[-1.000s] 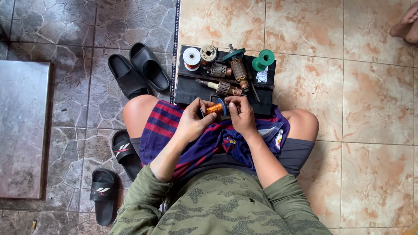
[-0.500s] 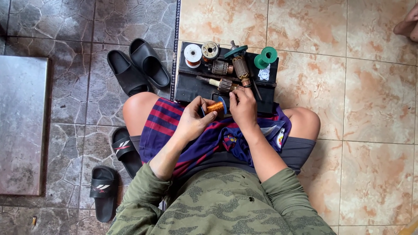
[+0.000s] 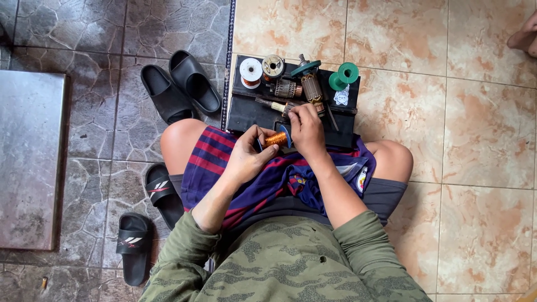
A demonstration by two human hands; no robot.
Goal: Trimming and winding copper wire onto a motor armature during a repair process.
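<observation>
A small spool of copper wire (image 3: 275,138) sits between my hands above my lap. My left hand (image 3: 249,155) grips it from the left. My right hand (image 3: 305,130) closes on its right end, fingers curled at the near edge of a black case (image 3: 246,112). On the case lie a white spool (image 3: 250,71), a metal spool (image 3: 273,65), a wound motor armature (image 3: 310,84), a second armature (image 3: 286,88) and a green spool (image 3: 343,76). A striped red and blue cloth (image 3: 212,154) covers my knees.
A pair of black slides (image 3: 179,89) lies left of the case, and another pair with stripes (image 3: 146,218) lies by my left leg. A grey metal plate (image 3: 28,162) covers the floor at far left. Another person's foot (image 3: 523,36) shows at top right.
My right hand has moved up from my lap to the case's near edge, against the copper spool. My left hand keeps its hold on the spool.
</observation>
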